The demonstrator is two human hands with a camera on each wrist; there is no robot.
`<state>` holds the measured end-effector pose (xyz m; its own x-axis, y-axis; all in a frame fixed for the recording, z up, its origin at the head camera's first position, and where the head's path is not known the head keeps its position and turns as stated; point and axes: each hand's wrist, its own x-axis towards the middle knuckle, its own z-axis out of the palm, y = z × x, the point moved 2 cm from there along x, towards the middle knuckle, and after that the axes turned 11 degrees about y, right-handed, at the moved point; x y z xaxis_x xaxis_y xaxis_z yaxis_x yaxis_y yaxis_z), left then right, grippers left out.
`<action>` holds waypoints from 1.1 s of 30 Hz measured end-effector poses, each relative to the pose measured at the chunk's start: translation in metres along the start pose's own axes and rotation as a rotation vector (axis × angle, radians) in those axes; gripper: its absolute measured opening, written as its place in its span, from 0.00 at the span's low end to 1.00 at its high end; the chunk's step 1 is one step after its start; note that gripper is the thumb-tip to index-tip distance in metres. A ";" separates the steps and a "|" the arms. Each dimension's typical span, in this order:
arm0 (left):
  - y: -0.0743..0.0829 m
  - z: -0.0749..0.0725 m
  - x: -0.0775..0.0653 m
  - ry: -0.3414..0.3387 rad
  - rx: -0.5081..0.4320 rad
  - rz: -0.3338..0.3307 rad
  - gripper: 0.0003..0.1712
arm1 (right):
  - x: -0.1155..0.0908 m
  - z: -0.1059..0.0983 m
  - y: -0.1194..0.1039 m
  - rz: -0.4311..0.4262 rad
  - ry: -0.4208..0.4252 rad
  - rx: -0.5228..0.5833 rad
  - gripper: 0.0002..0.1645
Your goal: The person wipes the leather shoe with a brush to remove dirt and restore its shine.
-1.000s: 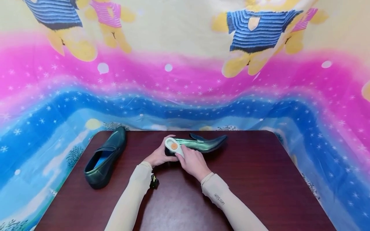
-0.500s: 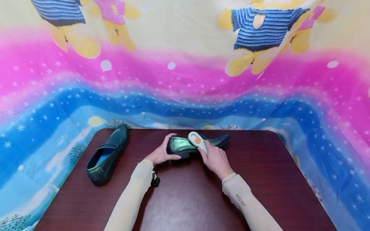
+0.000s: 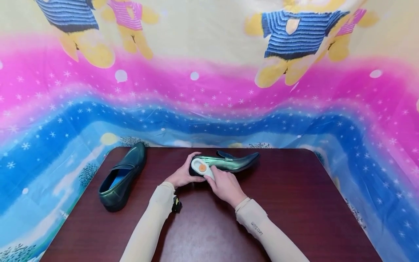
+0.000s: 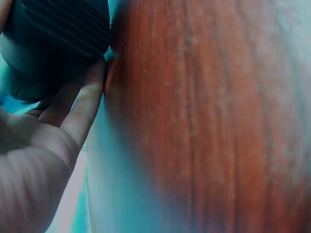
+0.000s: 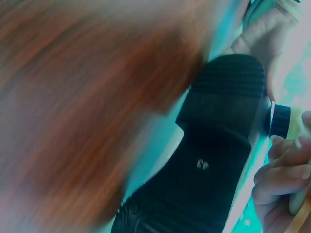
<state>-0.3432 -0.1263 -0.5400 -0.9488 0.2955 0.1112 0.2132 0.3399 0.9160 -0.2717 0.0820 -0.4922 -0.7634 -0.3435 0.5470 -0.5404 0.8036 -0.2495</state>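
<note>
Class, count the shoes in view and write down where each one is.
2. One shoe stands left on the table, toe pointing away; the other shoe is held by its heel in the left hand, near the far edge. No third shoe shows.

This is looking like an indoor place, exact kind unclear: a cartoon-printed cloth [image 3: 209, 91] is hanging at twelve o'clock, beyond a brown table [image 3: 294, 203].
</note>
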 end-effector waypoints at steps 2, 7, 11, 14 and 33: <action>0.000 -0.001 0.000 -0.010 -0.017 0.004 0.64 | 0.000 0.005 -0.003 -0.031 0.006 -0.015 0.16; 0.001 -0.002 0.000 -0.008 -0.008 -0.004 0.63 | -0.002 0.004 0.004 -0.046 0.030 -0.042 0.16; 0.004 -0.003 -0.001 0.019 0.053 -0.020 0.62 | -0.007 -0.008 0.026 0.016 0.051 -0.063 0.16; 0.005 -0.003 -0.002 0.023 0.087 -0.038 0.62 | -0.014 -0.020 0.046 0.098 0.057 -0.083 0.15; 0.000 0.000 0.003 -0.001 -0.042 -0.006 0.63 | -0.009 -0.001 0.012 -0.041 -0.038 -0.011 0.16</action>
<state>-0.3464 -0.1249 -0.5396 -0.9498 0.2947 0.1053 0.1976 0.3036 0.9321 -0.2713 0.0956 -0.4990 -0.7539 -0.3942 0.5256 -0.5676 0.7937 -0.2189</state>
